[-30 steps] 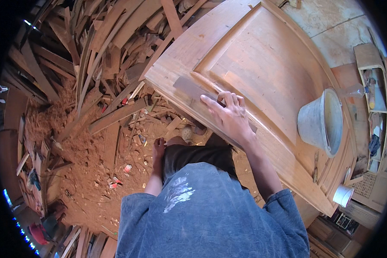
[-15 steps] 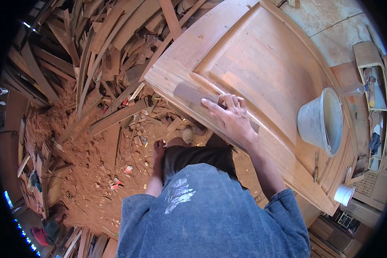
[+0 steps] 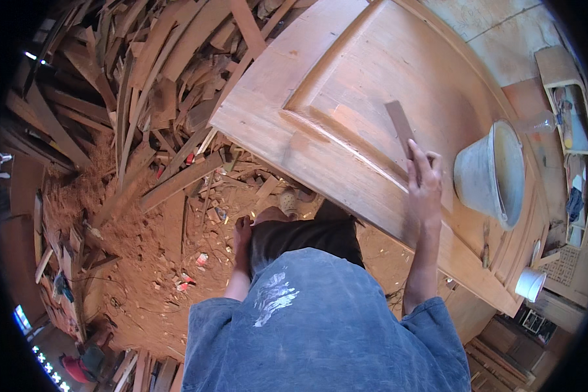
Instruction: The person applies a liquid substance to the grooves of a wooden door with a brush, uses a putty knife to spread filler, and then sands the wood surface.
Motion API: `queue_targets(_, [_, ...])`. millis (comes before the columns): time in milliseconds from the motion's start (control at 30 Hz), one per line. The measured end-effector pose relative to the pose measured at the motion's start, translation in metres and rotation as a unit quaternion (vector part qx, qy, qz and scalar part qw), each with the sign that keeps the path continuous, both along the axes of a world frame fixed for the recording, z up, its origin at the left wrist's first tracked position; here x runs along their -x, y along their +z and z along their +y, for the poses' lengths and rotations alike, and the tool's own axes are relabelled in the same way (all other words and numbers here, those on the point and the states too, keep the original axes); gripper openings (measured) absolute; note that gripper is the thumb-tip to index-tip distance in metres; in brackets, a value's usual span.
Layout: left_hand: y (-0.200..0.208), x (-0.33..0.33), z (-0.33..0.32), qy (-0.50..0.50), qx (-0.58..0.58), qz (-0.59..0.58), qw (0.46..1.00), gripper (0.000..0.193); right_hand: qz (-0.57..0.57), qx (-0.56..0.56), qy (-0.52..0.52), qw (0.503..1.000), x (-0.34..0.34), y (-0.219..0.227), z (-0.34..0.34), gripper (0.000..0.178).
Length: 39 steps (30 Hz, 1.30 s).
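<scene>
A large wooden door panel with raised moulding lies at a slant in front of me. Over its recessed field my right hand is closed on a thin flat brown strip, gripped by its near end and tilted up. Whether the strip touches the panel I cannot tell. My left hand rests beside my left knee, its fingers curled with nothing visible in them. To the right of my right hand a grey bucket stands on the panel, its mouth toward the right. A slim brush-like tool lies below the bucket.
A small white tub sits by the panel's lower right corner. Scrap wood is heaped at the far left, above sawdust-covered ground. A clear bottle and a shelf unit with tools are at the right.
My right hand has lifted the strip from the panel's near edge board and moved right, toward the bucket. The strip has turned from lying flat to pointing away. My left hand stays in place.
</scene>
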<state>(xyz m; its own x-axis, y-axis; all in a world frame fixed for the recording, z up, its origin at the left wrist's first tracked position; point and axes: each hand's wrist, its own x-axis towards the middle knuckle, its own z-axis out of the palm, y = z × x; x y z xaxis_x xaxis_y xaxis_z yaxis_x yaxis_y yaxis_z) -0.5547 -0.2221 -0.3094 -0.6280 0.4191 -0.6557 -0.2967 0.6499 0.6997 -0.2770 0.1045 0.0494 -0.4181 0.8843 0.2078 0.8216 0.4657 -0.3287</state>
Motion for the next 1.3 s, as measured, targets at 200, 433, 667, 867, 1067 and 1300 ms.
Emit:
queue_targets(200, [-0.003, 0.003, 0.016, -0.081, 0.003, 0.038, 0.996, 0.040, -0.087, -0.034, -0.053, 0.994, -0.050, -0.013, -0.010, 0.039])
queue_targets(433, [0.020, 0.002, 0.046, -0.150, 0.006, 0.022, 0.988, 0.039, -0.095, -0.045, -0.073, 0.992, -0.070, -0.013, -0.017, 0.040])
queue_targets(667, [0.022, 0.003, 0.060, -0.140, 0.005, -0.023, 0.990, 0.036, -0.099, -0.046, -0.015, 0.994, -0.063, -0.009, 0.001, 0.043])
queue_targets(867, [-0.006, 0.005, 0.059, -0.149, -0.100, -0.026, 0.983, 0.034, -0.047, -0.068, -0.058, 0.995, -0.071, -0.007, -0.006, 0.026])
queue_targets(1067, [-0.017, -0.021, 0.078, -0.153, -0.067, -0.032, 0.985, 0.037, 0.127, -0.025, -0.072, 0.989, -0.125, 0.017, -0.045, 0.015])
queue_targets(1300, [-0.020, -0.065, 0.135, -0.160, -0.104, -0.034, 0.981, 0.037, 0.256, 0.005, -0.193, 0.947, -0.218, 0.039, -0.064, 0.014])
